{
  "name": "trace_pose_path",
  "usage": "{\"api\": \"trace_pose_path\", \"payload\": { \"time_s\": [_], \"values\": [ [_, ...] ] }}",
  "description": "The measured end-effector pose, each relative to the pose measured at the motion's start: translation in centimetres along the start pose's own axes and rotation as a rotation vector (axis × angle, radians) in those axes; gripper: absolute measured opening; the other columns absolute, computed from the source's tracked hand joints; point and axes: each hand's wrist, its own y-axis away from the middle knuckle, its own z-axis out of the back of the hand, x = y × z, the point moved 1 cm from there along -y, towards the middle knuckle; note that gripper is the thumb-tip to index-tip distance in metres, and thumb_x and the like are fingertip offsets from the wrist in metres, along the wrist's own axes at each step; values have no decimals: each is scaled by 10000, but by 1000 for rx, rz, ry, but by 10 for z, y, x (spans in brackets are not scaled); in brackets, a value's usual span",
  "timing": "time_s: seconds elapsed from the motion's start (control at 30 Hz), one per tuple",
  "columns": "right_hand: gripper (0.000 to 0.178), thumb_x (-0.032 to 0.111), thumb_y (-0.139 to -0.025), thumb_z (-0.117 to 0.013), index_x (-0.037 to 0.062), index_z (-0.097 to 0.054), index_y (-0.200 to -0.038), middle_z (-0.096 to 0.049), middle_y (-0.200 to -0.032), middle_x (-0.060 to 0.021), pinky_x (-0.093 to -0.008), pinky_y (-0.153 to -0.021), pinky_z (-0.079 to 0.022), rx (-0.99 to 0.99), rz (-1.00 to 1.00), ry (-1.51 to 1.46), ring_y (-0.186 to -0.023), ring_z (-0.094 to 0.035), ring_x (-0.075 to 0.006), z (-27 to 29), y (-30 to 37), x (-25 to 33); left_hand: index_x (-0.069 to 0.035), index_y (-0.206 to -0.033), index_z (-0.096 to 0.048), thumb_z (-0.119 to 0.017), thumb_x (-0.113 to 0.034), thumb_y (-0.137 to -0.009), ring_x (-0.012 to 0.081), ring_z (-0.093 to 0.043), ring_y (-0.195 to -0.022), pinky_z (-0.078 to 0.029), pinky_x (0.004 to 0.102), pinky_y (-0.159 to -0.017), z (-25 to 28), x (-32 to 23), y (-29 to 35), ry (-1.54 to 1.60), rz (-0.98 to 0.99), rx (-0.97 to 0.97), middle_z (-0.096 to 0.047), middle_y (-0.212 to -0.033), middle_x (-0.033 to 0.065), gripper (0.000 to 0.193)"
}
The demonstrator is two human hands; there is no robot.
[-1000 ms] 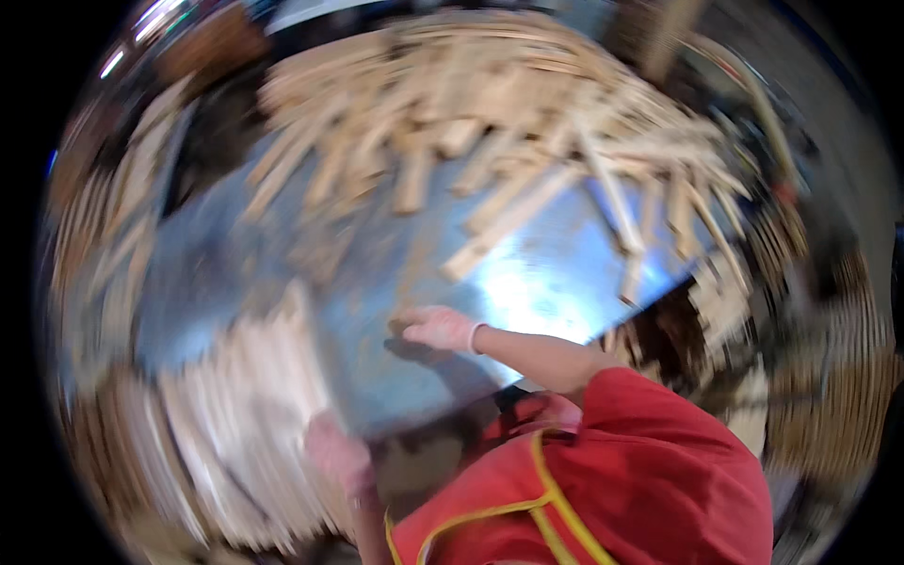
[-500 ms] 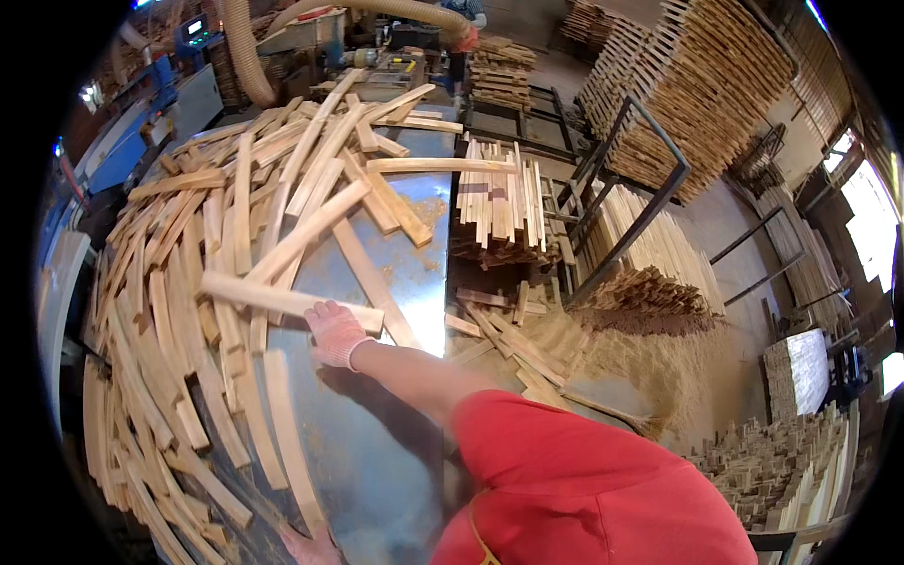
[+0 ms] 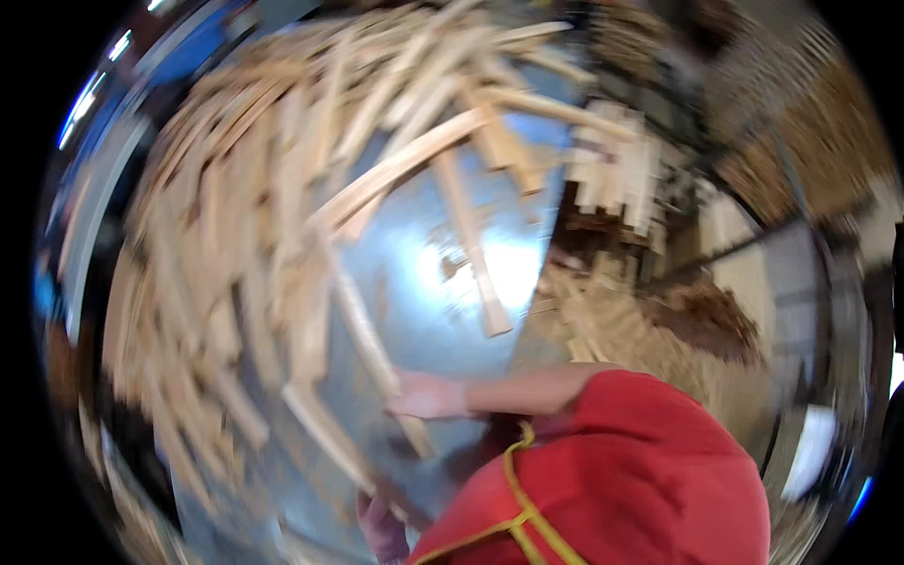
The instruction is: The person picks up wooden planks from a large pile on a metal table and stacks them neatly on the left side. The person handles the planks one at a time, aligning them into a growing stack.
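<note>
My right hand, in a pale glove, is closed around the lower part of a wooden strip that slants over the metal tabletop. Close to my body, my left hand grips the near end of another wooden strip, which lies at a slant left of the first. Motion blur hides the finger detail on both hands. Just beyond them spreads a big loose pile of wooden strips, crossing one another. A single strip rests apart on the metal, right of the pile.
The shiny metal table bears sawdust specks, and its right edge runs beside me. Past that edge are stacked pale strips, wood scraps and sawdust on the floor, and a metal frame. Blue machinery stands at the far left.
My right hand has drawn its strip nearer and turned it from crosswise to lengthwise. My left hand has come further into view with its strip. The whole view has swung and blurred.
</note>
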Motion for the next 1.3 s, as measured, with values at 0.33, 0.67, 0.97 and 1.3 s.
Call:
{"api": "trace_pose_path", "payload": {
  "time_s": [0.33, 0.67, 0.97, 1.3],
  "values": [
    [651, 419, -968, -679, 23, -574, -1474, -704, -1321, -278, -483, -1089, -525, 1041, -110, 841, -1267, -664, -434, -182, 54, 18, -34, -1394, -618, -824, -352, -818, 450, -686, -1142, -571, 519, -1012, 36, 41, -23, -1130, -161, -686, -617, -1407, 206, 689],
    [508, 261, -922, -674, 76, -633, -1394, -704, -1257, -231, -490, -1033, -530, 317, 231, 1058, -1206, -666, -411, -100, -56, 29, -75, -1505, -557, -805, -381, -794, 426, -460, -1479, -353, 589, -1228, 208, 133, 138, -1633, -262, -1311, -507, -1593, 213, 813],
    [179, 165, -846, -648, 31, -755, -898, -701, -1029, -162, -487, -953, -518, 40, 704, 1432, -1096, -650, -364, -102, -134, 49, -85, -1522, -557, -869, -242, -771, 427, -456, -1490, -381, 533, -1222, 129, 75, 90, -1419, -385, -1101, -500, -1606, 208, 828],
    [315, 171, -807, -678, 53, -745, -1091, -707, -1141, -196, -532, -1010, -516, -167, 459, 1219, -1133, -648, -413, 96, -214, 108, -61, -1417, -585, -841, -290, -735, 415, -483, -1384, -415, 560, -1135, -21, -36, -87, -1503, -614, -688, -528, -1455, 171, 764]
  ]
}}
